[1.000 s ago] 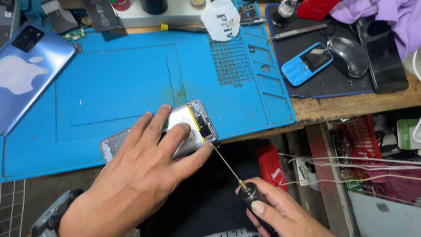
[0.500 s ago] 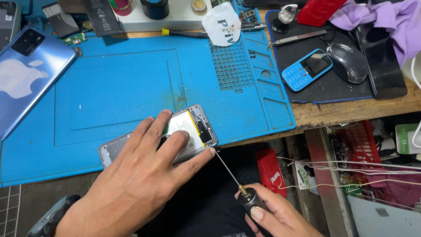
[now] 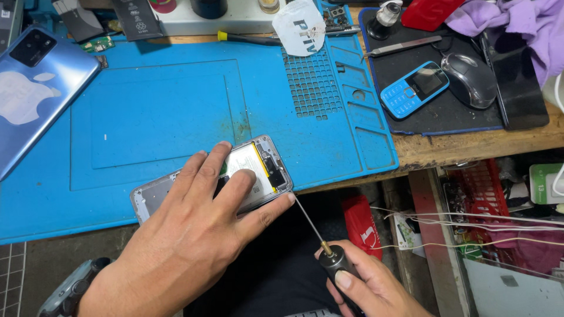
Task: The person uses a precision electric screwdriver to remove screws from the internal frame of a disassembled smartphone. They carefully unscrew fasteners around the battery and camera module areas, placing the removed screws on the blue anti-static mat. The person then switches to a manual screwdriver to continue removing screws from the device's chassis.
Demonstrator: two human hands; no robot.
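Note:
An opened smartphone with its back off lies on the blue work mat, near the mat's front edge; a white battery and a dark board show inside. My left hand lies flat over the phone's lower half and presses it down. My right hand, low at the frame's bottom, grips the black handle of a thin screwdriver. The shaft slants up-left and its tip meets the phone's right edge by my left thumb.
A blue phone back cover lies at the mat's left. On a black pad at the right are a small blue keypad phone, a grey mouse, a dark phone and tweezers. A purple cloth fills the far right corner.
The view has shifted slightly. Both hands keep their hold, and the screwdriver tip stays at the phone's right edge.

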